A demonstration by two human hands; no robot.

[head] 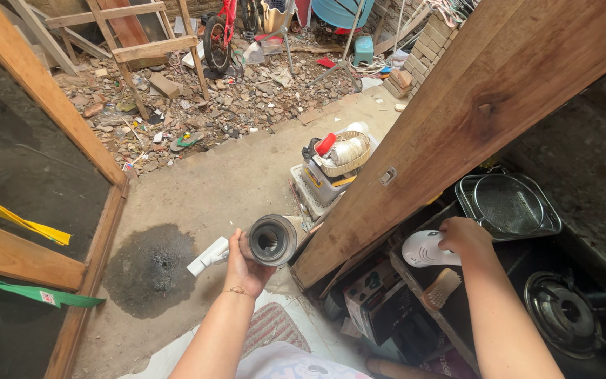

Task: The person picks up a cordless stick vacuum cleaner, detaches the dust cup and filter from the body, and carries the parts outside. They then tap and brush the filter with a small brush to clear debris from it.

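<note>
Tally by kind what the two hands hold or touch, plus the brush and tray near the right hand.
Grey cylinder in left hand: 1
White gadget under right hand: 1
Brush: 1
Metal tray: 1
Total: 4

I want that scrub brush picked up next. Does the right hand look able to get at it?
Probably yes: the right hand rests on the white object just above the brush, with nothing lying between them.

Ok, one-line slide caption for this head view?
Left hand holds a grey cylinder over the concrete floor; right hand rests on a white mask beside a metal tray.
</note>
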